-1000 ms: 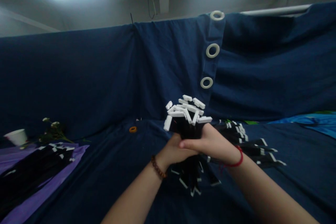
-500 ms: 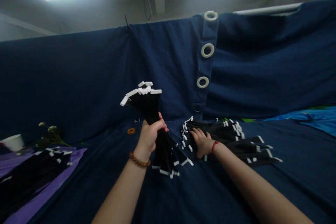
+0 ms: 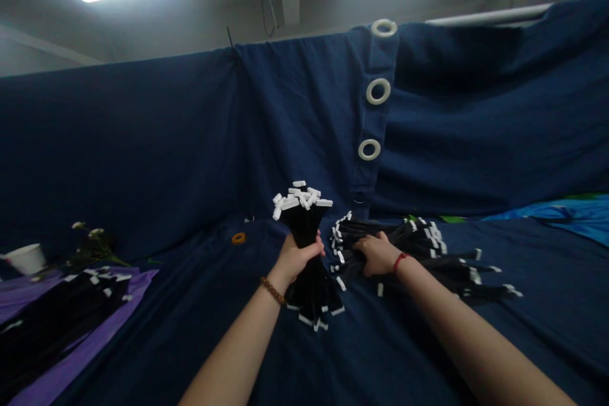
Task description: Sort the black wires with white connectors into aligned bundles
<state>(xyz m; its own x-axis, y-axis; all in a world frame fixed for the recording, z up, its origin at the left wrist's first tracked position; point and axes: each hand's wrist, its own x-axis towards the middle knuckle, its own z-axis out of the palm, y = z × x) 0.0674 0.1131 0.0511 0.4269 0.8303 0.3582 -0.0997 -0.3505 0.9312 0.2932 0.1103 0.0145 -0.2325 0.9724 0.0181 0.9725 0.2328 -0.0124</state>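
My left hand [image 3: 301, 259] is closed round the middle of an upright bundle of black flat cables [image 3: 304, 222]. White connectors fan out at the bundle's top and bottom ends. To the right lies a loose pile of similar black cables [image 3: 428, 254], also tipped with white connectors. My right hand [image 3: 379, 255] reaches into the near left part of this pile, its fingers curled round some of the cables. The fingertips are partly hidden among them.
A dark blue cloth [image 3: 190, 330] covers the work surface, and a blue curtain [image 3: 295, 120] with pale rings hangs behind. An orange ring [image 3: 238, 238] lies left of centre. More black cables [image 3: 52, 311] rest on purple cloth [image 3: 137, 285], near white flowers [image 3: 95, 233] and a white cup [image 3: 27, 259].
My left hand has moved right and slightly down with its bundle, which now stands straighter. My right hand has curled its spread fingers into the pile, and some cable ends there have shifted.
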